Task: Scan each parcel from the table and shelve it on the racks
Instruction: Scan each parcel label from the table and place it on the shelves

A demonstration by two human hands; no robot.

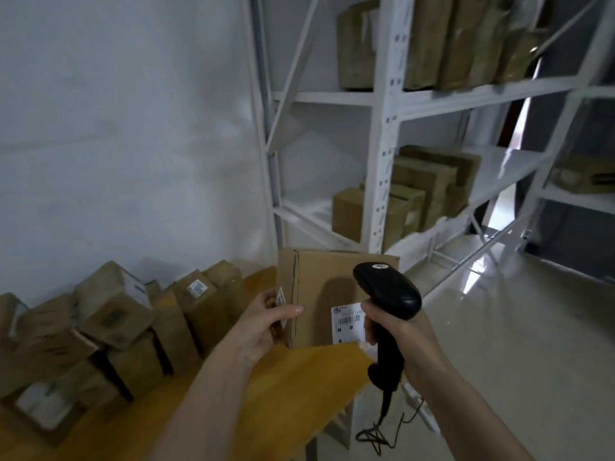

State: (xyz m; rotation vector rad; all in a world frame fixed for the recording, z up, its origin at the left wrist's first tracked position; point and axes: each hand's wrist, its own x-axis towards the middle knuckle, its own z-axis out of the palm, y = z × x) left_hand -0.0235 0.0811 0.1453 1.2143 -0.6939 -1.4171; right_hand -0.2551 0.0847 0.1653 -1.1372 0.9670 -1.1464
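Note:
My left hand [266, 322] grips the left edge of a flat brown cardboard parcel [319, 287], held upright above the right end of the yellow table [283, 394]. A white barcode label [347, 322] sits on the parcel's face near its lower right. My right hand [399, 334] holds a black corded barcode scanner [387, 291] by its handle, its head just in front of the parcel and above the label. Several brown parcels [113, 304] are piled on the table's left side against the wall.
A white metal rack [382, 161] stands behind the table on the right, with brown boxes [429, 181] on its middle shelf and more [442, 41] on the upper shelf. A second rack [579, 181] stands further right. Glossy pale floor [515, 327] lies between.

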